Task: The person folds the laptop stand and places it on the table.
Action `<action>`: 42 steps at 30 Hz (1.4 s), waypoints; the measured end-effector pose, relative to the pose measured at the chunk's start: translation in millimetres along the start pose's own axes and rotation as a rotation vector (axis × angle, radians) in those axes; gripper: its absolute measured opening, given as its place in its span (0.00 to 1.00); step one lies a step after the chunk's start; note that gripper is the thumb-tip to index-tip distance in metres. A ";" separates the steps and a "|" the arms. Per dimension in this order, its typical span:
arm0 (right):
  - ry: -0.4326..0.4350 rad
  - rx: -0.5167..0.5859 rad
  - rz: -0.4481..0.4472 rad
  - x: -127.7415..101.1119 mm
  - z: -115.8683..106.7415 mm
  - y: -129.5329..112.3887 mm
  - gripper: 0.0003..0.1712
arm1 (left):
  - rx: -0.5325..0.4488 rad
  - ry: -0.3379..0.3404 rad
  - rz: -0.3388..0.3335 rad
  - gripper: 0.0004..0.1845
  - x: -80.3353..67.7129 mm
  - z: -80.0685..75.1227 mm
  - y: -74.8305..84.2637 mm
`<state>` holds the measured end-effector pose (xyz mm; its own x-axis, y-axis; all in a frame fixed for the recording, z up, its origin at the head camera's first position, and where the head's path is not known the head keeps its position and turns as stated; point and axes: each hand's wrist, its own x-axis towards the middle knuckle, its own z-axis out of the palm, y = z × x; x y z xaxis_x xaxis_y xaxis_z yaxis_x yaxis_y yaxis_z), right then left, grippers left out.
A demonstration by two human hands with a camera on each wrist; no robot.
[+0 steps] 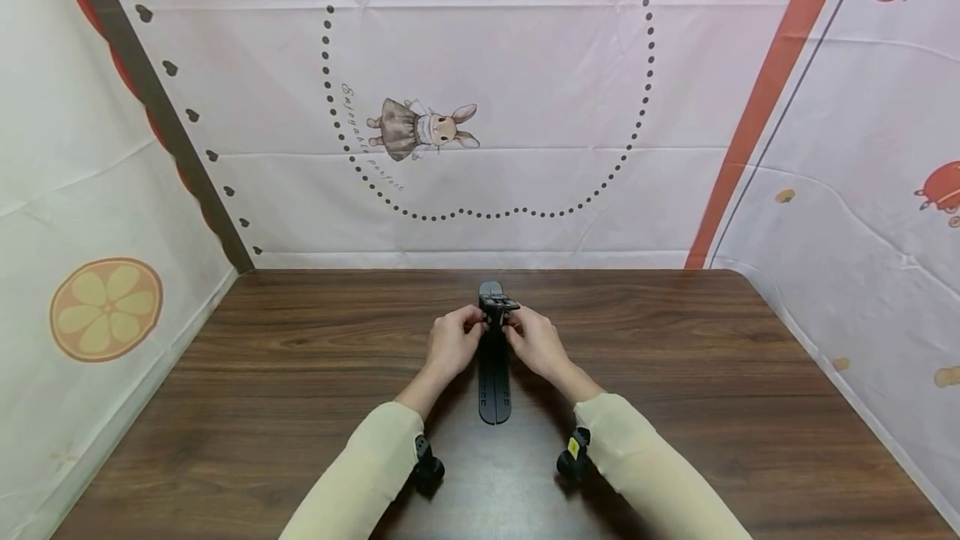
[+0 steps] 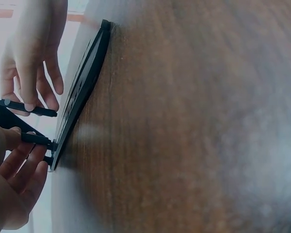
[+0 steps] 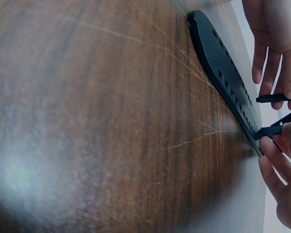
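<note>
A long, flat black folding stand (image 1: 495, 382) lies lengthwise on the brown wooden table (image 1: 300, 373). A small hinged piece (image 1: 498, 303) is raised near its far end. My left hand (image 1: 453, 345) pinches this piece from the left and my right hand (image 1: 535, 345) from the right. In the left wrist view the stand (image 2: 82, 87) shows edge-on, my left hand (image 2: 14, 184) curls round a thin black rod (image 2: 36, 140), and my right hand (image 2: 34, 58) holds another rod. The right wrist view shows the stand (image 3: 223, 68) with my right hand (image 3: 281, 184) on a rod end.
Printed cloth walls (image 1: 487, 107) close off the table at the back and both sides. Small cameras sit on my left wrist (image 1: 427, 467) and right wrist (image 1: 573, 455). Bare wood surrounds the stand.
</note>
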<state>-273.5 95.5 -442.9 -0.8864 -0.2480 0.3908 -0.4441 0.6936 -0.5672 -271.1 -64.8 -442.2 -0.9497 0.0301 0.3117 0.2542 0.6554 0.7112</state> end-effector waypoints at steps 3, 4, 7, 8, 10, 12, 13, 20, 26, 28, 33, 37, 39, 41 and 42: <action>-0.011 0.005 0.013 -0.4 -1.1 -0.4 0.05 | -0.008 0.000 0.005 0.02 -0.2 -0.5 0.9; -0.015 0.009 0.018 -0.6 -1.5 -0.5 0.05 | -0.012 0.001 0.005 0.02 -0.2 -0.6 1.1; -0.029 0.023 0.024 -1.0 -2.8 -1.0 0.05 | -0.026 0.005 0.006 0.03 -0.3 -0.7 1.5; -0.032 0.029 0.024 -1.0 -3.0 -1.0 0.05 | -0.029 0.006 0.004 0.03 -0.1 -0.7 1.5; -0.032 0.030 0.016 -0.8 -3.4 -0.8 0.05 | -0.035 0.010 0.002 0.02 0.0 -0.6 1.7; -0.032 0.026 0.012 -0.6 -3.4 -0.3 0.05 | -0.039 0.010 -0.003 0.02 0.5 -0.5 1.8; -0.031 0.024 0.012 -0.3 -3.3 0.1 0.04 | -0.041 0.011 -0.001 0.02 0.6 -0.5 1.9; -0.013 0.015 0.000 2.2 -2.2 2.3 0.04 | -0.053 0.032 -0.001 0.02 2.4 1.3 1.2; 0.006 0.024 0.005 3.8 -1.9 1.6 0.03 | -0.066 0.061 0.016 0.02 4.2 2.7 0.2; 0.012 0.020 0.005 4.4 -1.6 1.8 0.03 | -0.066 0.067 0.015 0.02 5.3 3.2 -0.1; 0.037 0.011 -0.016 6.7 -0.6 3.2 0.02 | -0.067 0.070 0.007 0.03 7.7 3.7 -0.5; 0.058 0.017 -0.019 8.0 -0.3 3.7 0.03 | -0.066 0.066 0.005 0.03 9.2 3.4 -0.6; 0.064 0.020 -0.020 8.9 0.1 3.9 0.03 | -0.064 0.067 -0.001 0.03 9.9 3.1 -0.5; 0.072 0.019 -0.025 9.9 0.4 4.3 0.03 | -0.063 0.068 -0.005 0.03 10.6 2.7 -0.6; 0.073 0.019 -0.023 10.5 0.5 4.5 0.03 | -0.060 0.068 -0.008 0.02 10.9 2.5 -0.7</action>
<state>-284.9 95.7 -441.7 -0.8642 -0.2136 0.4555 -0.4676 0.6752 -0.5705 -282.1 -63.1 -440.8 -0.9377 -0.0277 0.3464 0.2589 0.6092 0.7495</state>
